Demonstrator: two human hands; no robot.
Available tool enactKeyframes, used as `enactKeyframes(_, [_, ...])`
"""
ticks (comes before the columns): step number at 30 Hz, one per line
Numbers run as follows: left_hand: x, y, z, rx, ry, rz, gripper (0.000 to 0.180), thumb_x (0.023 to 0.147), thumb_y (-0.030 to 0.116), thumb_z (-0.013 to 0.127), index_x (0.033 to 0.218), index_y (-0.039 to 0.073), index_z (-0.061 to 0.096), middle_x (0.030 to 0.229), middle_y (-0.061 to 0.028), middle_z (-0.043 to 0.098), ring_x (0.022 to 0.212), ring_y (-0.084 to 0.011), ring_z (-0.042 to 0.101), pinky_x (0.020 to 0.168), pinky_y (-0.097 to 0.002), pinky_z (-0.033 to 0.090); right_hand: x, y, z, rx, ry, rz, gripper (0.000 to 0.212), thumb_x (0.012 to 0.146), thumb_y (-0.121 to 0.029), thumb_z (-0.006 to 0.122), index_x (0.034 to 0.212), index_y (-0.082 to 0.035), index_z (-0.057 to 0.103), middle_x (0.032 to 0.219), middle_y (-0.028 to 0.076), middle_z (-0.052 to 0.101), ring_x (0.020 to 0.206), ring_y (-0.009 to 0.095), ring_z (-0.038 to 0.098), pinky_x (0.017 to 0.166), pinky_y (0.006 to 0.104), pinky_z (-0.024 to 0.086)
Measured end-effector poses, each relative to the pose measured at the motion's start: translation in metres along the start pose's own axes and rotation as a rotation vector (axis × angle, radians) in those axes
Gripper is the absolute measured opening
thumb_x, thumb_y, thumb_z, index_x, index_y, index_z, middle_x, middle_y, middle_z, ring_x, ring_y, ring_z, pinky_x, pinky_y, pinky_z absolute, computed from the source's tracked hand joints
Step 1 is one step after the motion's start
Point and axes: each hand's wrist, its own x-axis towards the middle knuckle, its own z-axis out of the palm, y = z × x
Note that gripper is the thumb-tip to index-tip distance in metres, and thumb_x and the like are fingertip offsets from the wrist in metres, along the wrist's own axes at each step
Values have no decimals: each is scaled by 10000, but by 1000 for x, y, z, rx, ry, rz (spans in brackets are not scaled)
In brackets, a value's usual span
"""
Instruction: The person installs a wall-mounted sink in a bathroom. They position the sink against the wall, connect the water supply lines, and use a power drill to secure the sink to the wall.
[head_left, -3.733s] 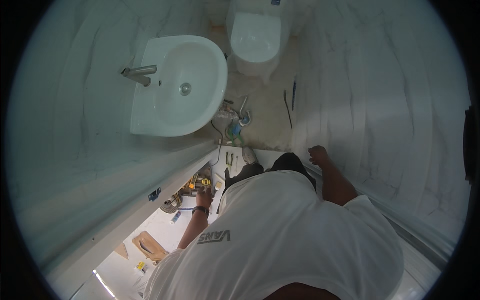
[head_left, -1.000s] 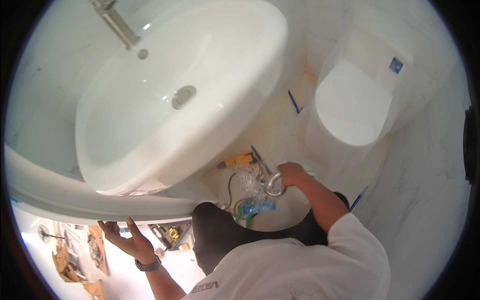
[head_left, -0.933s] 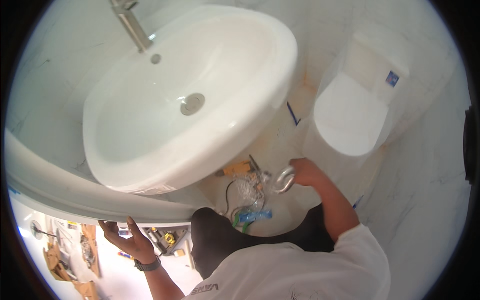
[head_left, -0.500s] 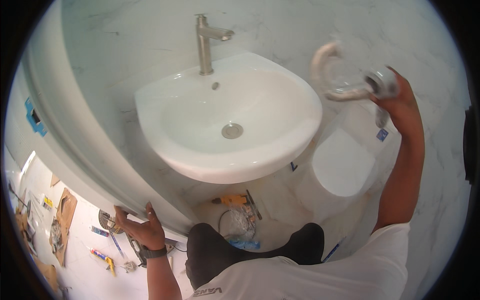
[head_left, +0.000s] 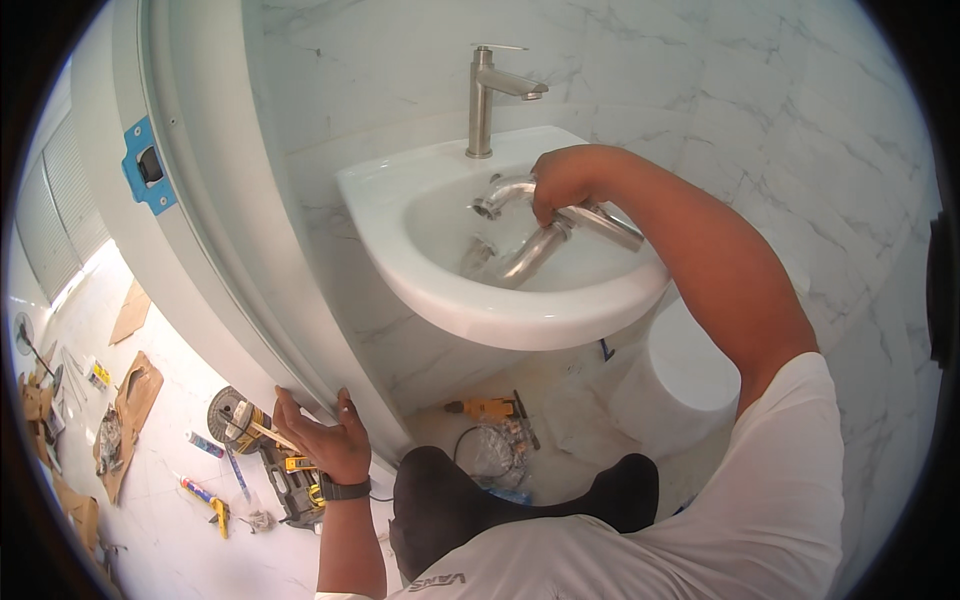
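Observation:
Over the white wash basin (head_left: 470, 320), my right hand (head_left: 575, 180) is closed around a shiny metal drain trap (head_left: 535, 255). The trap's curved bend shows left of my fingers, and a straight tube points down to the right. Its lower end is inside the bowl; whether it touches the bottom I cannot tell. My wrist and fingers hide part of the pipes. At lower left, my left hand (head_left: 330, 440) rests against the pale door frame (head_left: 270, 330), its thumb and fingers spread apart. A brushed metal tap (head_left: 482, 105) stands upright at the basin's back.
A white toilet (head_left: 690, 360) stands right of the basin. Beneath the basin lie a yellow power tool (head_left: 485, 408) and clear plastic wrapping (head_left: 492, 455). Beyond the frame, a caulking gun (head_left: 208, 505), a dark tool case (head_left: 290, 485) and cardboard (head_left: 135, 420) lie on the floor.
My right hand has brought the drain trap leftward from above the toilet into the basin. My left hand stays at the door frame while the whole view has shifted.

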Motion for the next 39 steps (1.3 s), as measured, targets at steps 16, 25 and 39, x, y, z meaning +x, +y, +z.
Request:
enactKeyframes(16, [0, -3, 4, 42, -14, -13, 837, 905, 245, 741, 1512, -100, 279, 1350, -298, 436, 1247, -431, 449, 1028, -544, 377, -33, 34, -19, -352, 381, -197, 559, 898, -323, 674, 1386, -60, 595, 1392, 109, 595, 1253, 298, 576, 1059, 414, 451])
enactKeyframes(25, [3, -4, 8, 20, 23, 66, 830, 891, 189, 753, 1501, -108, 276, 1338, -280, 437, 1149, -389, 474, 976, -517, 396, -202, 106, 48, 236, 817, -644, 420, 960, -355, 648, 1215, -22, 674, 970, 149, 705, 889, 226, 681, 815, 366, 535])
enactKeyframes(39, [-5, -23, 16, 133, 12, 178, 904, 827, 234, 837, 1450, -140, 300, 1157, -231, 480, 1058, -332, 462, 931, -454, 404, -143, -39, 268, 657, 433, -1410, 282, 773, -118, 731, 1047, -89, 668, 821, 78, 600, 629, 188, 599, 556, 307, 474])
